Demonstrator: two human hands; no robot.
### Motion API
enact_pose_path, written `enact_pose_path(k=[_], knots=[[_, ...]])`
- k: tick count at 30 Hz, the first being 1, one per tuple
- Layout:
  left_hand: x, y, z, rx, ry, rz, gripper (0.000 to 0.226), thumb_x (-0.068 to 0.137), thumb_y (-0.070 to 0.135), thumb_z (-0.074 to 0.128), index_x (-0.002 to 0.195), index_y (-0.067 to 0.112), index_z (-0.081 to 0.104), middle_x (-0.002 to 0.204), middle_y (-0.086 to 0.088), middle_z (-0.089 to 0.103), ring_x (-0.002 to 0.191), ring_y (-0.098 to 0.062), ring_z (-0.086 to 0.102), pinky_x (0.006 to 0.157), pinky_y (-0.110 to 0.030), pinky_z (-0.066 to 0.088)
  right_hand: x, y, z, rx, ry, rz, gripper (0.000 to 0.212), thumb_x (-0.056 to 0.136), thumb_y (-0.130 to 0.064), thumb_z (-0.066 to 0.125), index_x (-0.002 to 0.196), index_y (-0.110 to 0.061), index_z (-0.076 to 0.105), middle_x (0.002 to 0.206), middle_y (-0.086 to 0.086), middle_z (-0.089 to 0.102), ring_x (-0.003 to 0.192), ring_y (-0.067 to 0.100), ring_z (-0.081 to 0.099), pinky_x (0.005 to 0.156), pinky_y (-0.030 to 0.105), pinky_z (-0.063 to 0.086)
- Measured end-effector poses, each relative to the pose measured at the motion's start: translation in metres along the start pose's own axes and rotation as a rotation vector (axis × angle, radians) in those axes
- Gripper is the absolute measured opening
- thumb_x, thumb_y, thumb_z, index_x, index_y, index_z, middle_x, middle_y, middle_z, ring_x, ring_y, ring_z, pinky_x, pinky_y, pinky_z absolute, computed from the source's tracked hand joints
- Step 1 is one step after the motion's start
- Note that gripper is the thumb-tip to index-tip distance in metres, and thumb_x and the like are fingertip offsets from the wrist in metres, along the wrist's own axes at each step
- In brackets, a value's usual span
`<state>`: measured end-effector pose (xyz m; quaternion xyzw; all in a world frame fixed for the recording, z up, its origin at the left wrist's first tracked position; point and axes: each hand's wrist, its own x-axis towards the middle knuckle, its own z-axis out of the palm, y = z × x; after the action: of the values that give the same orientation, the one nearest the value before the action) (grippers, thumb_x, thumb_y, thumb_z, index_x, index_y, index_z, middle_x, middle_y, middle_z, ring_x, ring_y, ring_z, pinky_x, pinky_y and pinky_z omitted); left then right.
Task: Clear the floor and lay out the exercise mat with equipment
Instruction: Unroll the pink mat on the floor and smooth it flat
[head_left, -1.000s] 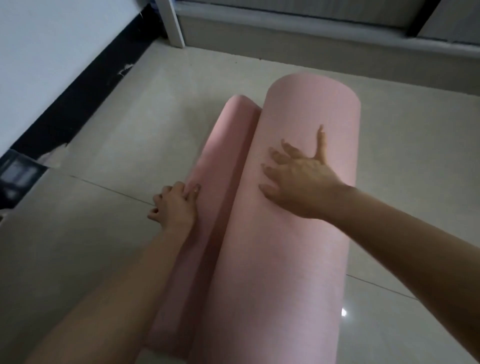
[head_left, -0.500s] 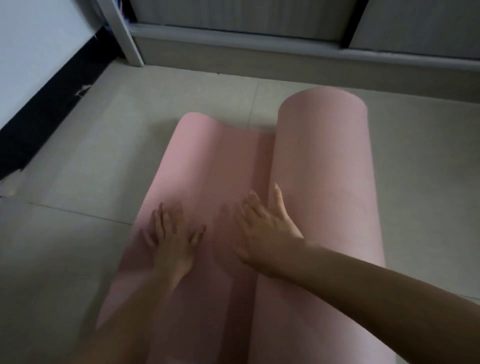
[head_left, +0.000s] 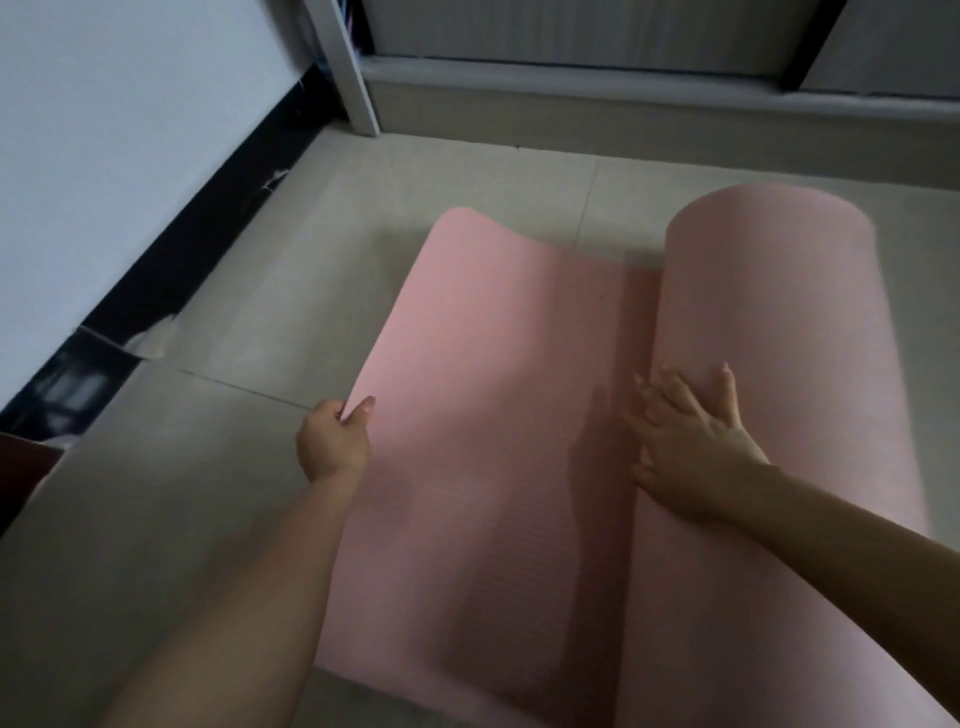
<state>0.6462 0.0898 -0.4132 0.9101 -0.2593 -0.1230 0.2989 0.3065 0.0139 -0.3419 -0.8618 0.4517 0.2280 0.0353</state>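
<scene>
A pink exercise mat (head_left: 493, 374) lies partly unrolled on the tiled floor. Its flat part spreads to the left, and the thick roll (head_left: 769, 322) stands on the right. My left hand (head_left: 332, 441) pinches the mat's free left edge between thumb and fingers. My right hand (head_left: 685, 431) rests flat with fingers spread against the left side of the roll, where it meets the flat part. No other equipment is in view.
A white wall with a black skirting board (head_left: 171, 260) runs along the left. A white frame post (head_left: 348, 67) stands in the far corner beside a low ledge (head_left: 597, 109) across the back. Beige floor tiles (head_left: 218, 499) surround the mat.
The roll has moved right and more flat mat shows. My left hand went from pressing flat on the mat to gripping its left edge. My right hand stayed on the roll.
</scene>
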Motion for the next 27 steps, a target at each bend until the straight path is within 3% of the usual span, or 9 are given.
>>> enact_pose_path(k=[4,6,9,12,15,18,21,23,27], knots=[[0.025,-0.028,-0.022,0.022,0.072,-0.038,0.037,0.085,0.033,0.069,0.086,-0.004,0.066,0.092,-0.032,0.067,0.085,-0.045,0.062,0.073,-0.042,0.047,0.007,-0.013,-0.011,0.066,0.038,-0.029,0.073,0.087,-0.034,0.044,0.152,-0.036,0.013,0.164,-0.003,-0.003,0.148,0.022,-0.020,0.105,0.068,-0.020],[0.033,-0.036,-0.029,0.113,0.080,-0.060,0.038,0.089,0.034,0.062,0.108,0.002,0.064,0.113,-0.029,0.064,0.107,-0.043,0.058,0.090,-0.049,0.044,0.013,-0.022,-0.020,0.071,0.005,-0.063,0.071,0.083,-0.031,0.046,0.150,-0.037,0.024,0.164,-0.004,-0.002,0.148,0.021,-0.020,0.105,0.070,-0.017],[0.015,-0.035,-0.016,0.401,-0.028,0.138,0.067,0.093,0.048,0.047,0.148,0.012,0.030,0.156,-0.022,0.024,0.147,-0.035,0.011,0.113,-0.061,0.011,0.025,-0.042,-0.035,0.100,-0.066,-0.082,0.066,0.084,-0.030,0.051,0.147,-0.026,0.035,0.162,-0.002,0.008,0.150,0.023,-0.014,0.105,0.073,-0.012],[-0.035,-0.023,0.022,0.489,-0.199,0.451,0.079,0.092,0.060,0.039,0.153,0.017,0.014,0.161,-0.019,0.001,0.148,-0.033,-0.013,0.116,-0.055,-0.003,0.030,-0.060,-0.038,-0.015,-0.130,-0.043,0.065,0.093,-0.034,0.041,0.151,-0.010,0.023,0.162,0.012,0.009,0.148,0.037,-0.010,0.105,0.075,-0.010],[-0.062,-0.021,0.053,0.487,-0.422,0.431,0.081,0.091,0.065,0.025,0.153,0.018,0.000,0.160,-0.021,-0.011,0.144,-0.035,-0.024,0.116,-0.062,0.001,0.019,-0.058,-0.024,-0.196,-0.162,0.070,0.083,0.097,-0.057,0.023,0.152,0.000,0.000,0.159,0.028,-0.006,0.144,0.050,-0.016,0.107,0.073,-0.015],[-0.068,-0.025,0.064,0.544,-0.408,0.384,0.089,0.089,0.068,0.024,0.152,0.013,-0.005,0.156,-0.030,-0.013,0.144,-0.041,-0.022,0.115,-0.063,0.000,-0.005,-0.035,-0.016,-0.254,-0.135,0.216,0.094,0.093,-0.067,0.018,0.150,0.005,0.002,0.157,0.034,-0.001,0.143,0.054,-0.004,0.106,0.076,-0.006],[-0.077,-0.008,0.072,0.555,-0.360,0.330,0.089,0.091,0.061,0.033,0.151,0.001,0.010,0.154,-0.036,0.001,0.145,-0.046,-0.010,0.115,-0.063,0.005,-0.024,0.002,-0.030,-0.379,-0.278,0.305,0.067,0.095,-0.055,0.038,0.145,-0.010,0.040,0.149,0.031,0.035,0.138,0.055,0.024,0.098,0.083,0.000],[-0.093,0.016,0.078,0.534,-0.368,0.376,0.085,0.092,0.058,0.035,0.149,-0.002,0.018,0.156,-0.033,0.008,0.146,-0.044,-0.002,0.114,-0.063,0.011,-0.034,0.031,-0.038,-0.410,-0.311,0.297,0.058,0.095,-0.052,0.043,0.141,-0.018,0.046,0.144,0.023,0.045,0.135,0.053,0.031,0.096,0.086,0.001],[-0.143,0.067,0.106,0.518,-0.578,0.782,0.074,0.095,0.055,0.029,0.153,0.016,0.005,0.162,-0.012,-0.007,0.149,-0.032,-0.007,0.119,-0.052,0.008,-0.050,0.075,-0.014,-0.154,-0.166,0.305,0.081,0.093,-0.067,0.024,0.155,-0.022,-0.004,0.163,0.016,-0.004,0.145,0.050,-0.009,0.099,0.082,-0.001]])
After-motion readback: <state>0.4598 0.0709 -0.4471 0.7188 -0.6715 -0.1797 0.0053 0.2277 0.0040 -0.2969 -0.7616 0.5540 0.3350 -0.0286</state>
